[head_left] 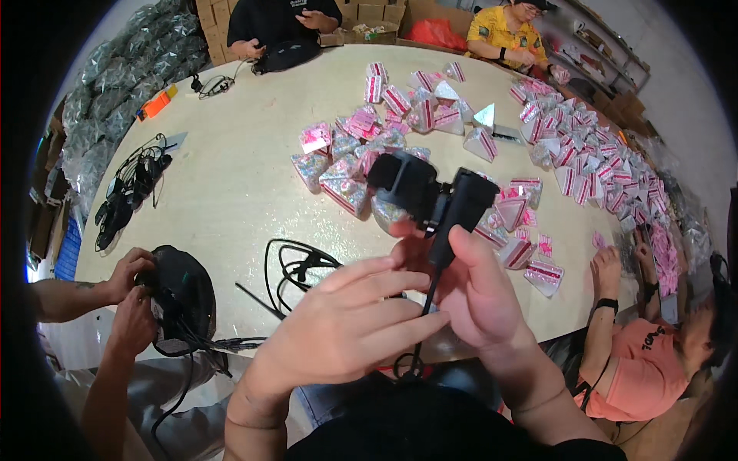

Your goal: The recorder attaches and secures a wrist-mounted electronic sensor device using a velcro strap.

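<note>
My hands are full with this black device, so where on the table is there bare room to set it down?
The table is bare between the black cables at left and the pink packets mid-table. Another bare strip lies beyond, toward the orange tool. The right side is crowded with packets.

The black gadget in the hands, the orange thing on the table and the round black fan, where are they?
black gadget (pixel 434 201), head view, on the dark body held up by the right hand (pixel 480 296).
orange thing (pixel 156 104), head view, on its orange middle.
round black fan (pixel 184 296), head view, on its dark round face.
</note>
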Demonstrator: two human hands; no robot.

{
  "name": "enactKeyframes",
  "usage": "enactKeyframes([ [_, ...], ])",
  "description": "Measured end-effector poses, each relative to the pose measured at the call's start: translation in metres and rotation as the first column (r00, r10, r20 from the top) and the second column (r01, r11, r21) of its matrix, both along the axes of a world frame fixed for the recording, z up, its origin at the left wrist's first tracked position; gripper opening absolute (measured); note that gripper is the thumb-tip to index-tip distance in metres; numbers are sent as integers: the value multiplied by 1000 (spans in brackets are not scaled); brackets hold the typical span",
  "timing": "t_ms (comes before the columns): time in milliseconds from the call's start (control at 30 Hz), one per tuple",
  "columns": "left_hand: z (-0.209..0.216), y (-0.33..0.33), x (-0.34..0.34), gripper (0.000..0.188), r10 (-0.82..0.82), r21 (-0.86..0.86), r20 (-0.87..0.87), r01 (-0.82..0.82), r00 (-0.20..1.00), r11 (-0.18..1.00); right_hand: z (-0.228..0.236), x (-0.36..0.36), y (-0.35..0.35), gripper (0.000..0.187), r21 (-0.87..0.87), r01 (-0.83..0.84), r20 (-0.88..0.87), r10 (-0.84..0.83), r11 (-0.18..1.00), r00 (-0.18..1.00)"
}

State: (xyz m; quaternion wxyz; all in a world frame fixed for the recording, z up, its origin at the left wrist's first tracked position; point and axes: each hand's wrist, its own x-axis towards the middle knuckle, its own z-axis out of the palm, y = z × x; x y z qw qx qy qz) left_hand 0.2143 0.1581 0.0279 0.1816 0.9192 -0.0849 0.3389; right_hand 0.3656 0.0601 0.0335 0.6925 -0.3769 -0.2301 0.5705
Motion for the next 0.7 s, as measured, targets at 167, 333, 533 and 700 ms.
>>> enactKeyframes([
  [167, -11, 24, -11, 33, -98, -371, 109, 131, 989, 919, -4, 9, -6, 61, 112, 93, 90, -103, 989, 991],
  [333, -26, 25, -17, 29, -4, -444, 138, 66, 990, 894, -13, 25, -29, 72, 144, 82, -31, -79, 986, 996],
  [533, -13, -15, -2, 42, 246, -465, 91, -177, 965, 868, -58, 3, -48, 64, 76, -292, -412, 297, 953, 861],
  [700, -21, -21, -3, 44, 161, -301, 177, -103, 971, 948, -56, -24, -50, 60, -154, -179, -103, 164, 972, 981],
])
